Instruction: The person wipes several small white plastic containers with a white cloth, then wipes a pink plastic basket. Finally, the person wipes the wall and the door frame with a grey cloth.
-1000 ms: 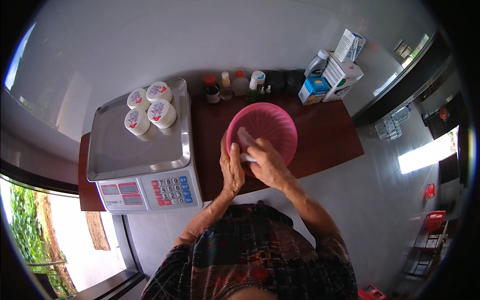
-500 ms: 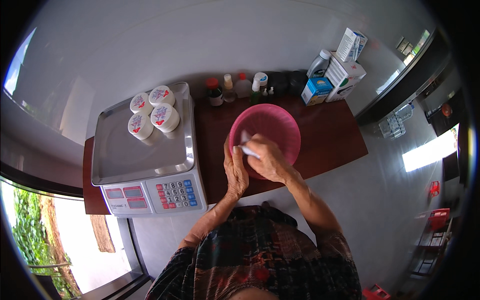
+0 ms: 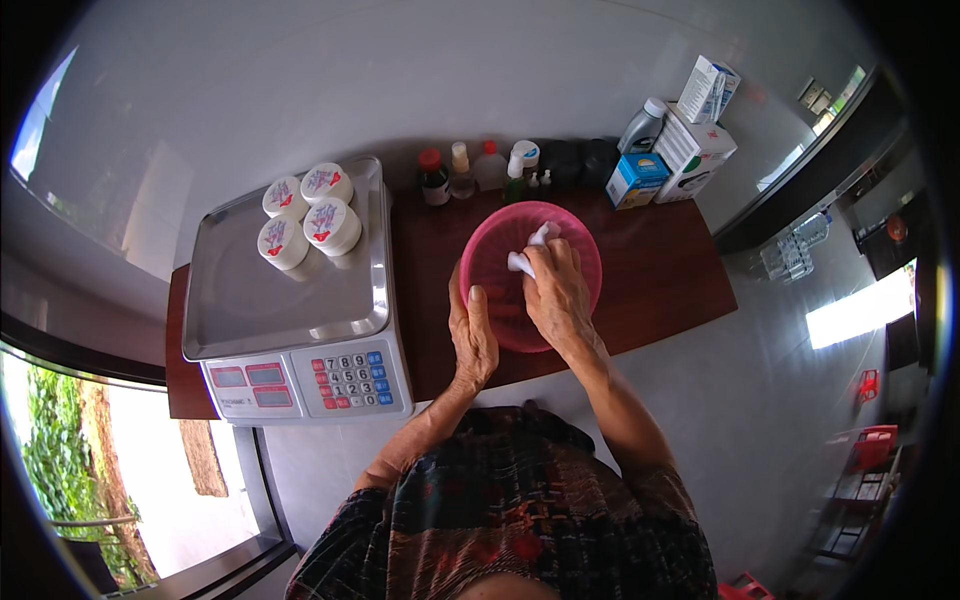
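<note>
A pink plastic basin (image 3: 487, 318) rests on the dark red-brown table, close to its front edge. My left hand (image 3: 473, 333) grips the basin's left rim, thumb over the inside and fingers behind the wall. Inside the basin, my right hand (image 3: 558, 290) is closed on a crumpled white cloth (image 3: 521, 264); whether it is cloth or tissue is hard to tell. Bits of the white material stick out past the fingers, near the basin's inner surface. The basin holds nothing else that I can see.
Left of the basin stands a digital weighing scale (image 3: 250, 310) with several white lidded tubs (image 3: 332, 226) on its steel tray. Small bottles (image 3: 434, 180) line the wall behind. A blue box (image 3: 637, 182), a grey bottle (image 3: 641, 127) and stacked white boxes (image 3: 693, 153) stand at the back right.
My right hand has moved with the white cloth from the basin's left side toward its middle and far part. The left hand keeps its hold on the rim.
</note>
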{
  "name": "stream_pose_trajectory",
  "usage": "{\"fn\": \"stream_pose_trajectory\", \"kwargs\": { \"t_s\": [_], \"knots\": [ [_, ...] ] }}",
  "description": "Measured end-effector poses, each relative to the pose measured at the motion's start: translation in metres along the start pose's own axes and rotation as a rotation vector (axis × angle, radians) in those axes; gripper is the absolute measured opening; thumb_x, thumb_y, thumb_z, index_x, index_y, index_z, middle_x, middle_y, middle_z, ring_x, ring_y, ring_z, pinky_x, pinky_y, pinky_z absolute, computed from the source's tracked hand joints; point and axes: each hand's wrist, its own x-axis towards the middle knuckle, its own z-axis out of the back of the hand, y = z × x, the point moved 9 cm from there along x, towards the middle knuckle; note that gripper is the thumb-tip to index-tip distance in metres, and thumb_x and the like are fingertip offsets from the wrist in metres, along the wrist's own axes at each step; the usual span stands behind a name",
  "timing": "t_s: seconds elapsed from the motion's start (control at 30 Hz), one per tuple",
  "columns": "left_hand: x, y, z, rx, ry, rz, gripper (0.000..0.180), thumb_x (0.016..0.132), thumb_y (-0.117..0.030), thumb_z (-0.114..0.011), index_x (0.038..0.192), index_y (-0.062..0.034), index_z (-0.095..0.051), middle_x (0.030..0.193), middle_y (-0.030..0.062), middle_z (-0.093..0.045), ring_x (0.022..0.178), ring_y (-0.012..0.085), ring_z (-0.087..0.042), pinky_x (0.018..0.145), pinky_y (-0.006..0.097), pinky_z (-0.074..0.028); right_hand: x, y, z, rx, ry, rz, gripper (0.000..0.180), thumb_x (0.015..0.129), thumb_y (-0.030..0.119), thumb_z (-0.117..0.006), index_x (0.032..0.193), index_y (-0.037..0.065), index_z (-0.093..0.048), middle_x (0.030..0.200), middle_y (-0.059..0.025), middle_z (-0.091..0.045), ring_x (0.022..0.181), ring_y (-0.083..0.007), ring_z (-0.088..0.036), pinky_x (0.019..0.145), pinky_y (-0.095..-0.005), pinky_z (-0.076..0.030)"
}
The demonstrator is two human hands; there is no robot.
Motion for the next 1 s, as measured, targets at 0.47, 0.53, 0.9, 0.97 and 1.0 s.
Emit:
{"fn": "stream_pose_trajectory", "kwargs": {
  "t_s": [0.47,0.53,0.9,0.97,1.0],
  "knots": [
    [0.0,0.005,0.007,-0.091,-0.015,0.013,0.052,0.1,-0.039,-0.028,0.136,-0.0018,-0.037,0.126,0.0158,-0.051,0.117,0.0232,-0.048,0.1,0.032,-0.036,-0.002,0.021,-0.047,0.625,0.303,0.014,0.02,0.083,0.008,-0.055,0.101,-0.001,-0.051,0.083,-0.013,-0.056,0.07,-0.0221,-0.056,0.064,-0.0356,-0.045],
    [0.0,-0.001,0.007,-0.089,-0.015,-0.008,0.053,0.1,-0.04,-0.027,0.136,-0.003,-0.038,0.125,0.0153,-0.052,0.116,0.0231,-0.048,0.099,0.032,-0.036,-0.012,0.024,-0.037,0.545,0.428,0.029,0.019,0.081,0.006,-0.054,0.098,-0.001,-0.054,0.083,-0.0149,-0.056,0.073,-0.0232,-0.057,0.065,-0.0362,-0.045],
    [-0.003,0.001,-0.012,-0.448,0.159,0.091,0.051,0.099,-0.035,-0.039,0.137,-0.0041,-0.026,0.099,0.0156,-0.061,0.076,0.0277,-0.067,0.071,0.035,-0.054,-0.011,-0.077,0.106,0.758,-0.128,-0.389,0.027,0.081,0.017,-0.068,0.102,0.003,-0.059,0.088,-0.0031,-0.062,0.077,-0.0099,-0.058,0.064,-0.0259,-0.049],
    [-0.002,0.002,-0.017,-0.433,0.194,0.091,0.052,0.099,-0.036,-0.039,0.138,-0.0045,-0.025,0.097,0.0153,-0.061,0.073,0.0275,-0.067,0.071,0.035,-0.054,-0.017,-0.067,0.093,0.573,-0.11,-0.314,0.032,0.077,0.018,-0.072,0.101,0.002,-0.058,0.087,-0.0076,-0.061,0.077,-0.0154,-0.058,0.067,-0.0309,-0.049],
    [-0.001,0.002,-0.016,-0.418,0.206,0.088,0.053,0.099,-0.036,-0.039,0.138,-0.0047,-0.025,0.096,0.0151,-0.062,0.072,0.0274,-0.067,0.072,0.036,-0.054,-0.018,-0.057,0.094,0.424,-0.156,-0.22,0.032,0.076,0.018,-0.073,0.099,0.002,-0.058,0.087,-0.0096,-0.06,0.076,-0.0175,-0.058,0.068,-0.0325,-0.049]
  ]
}}
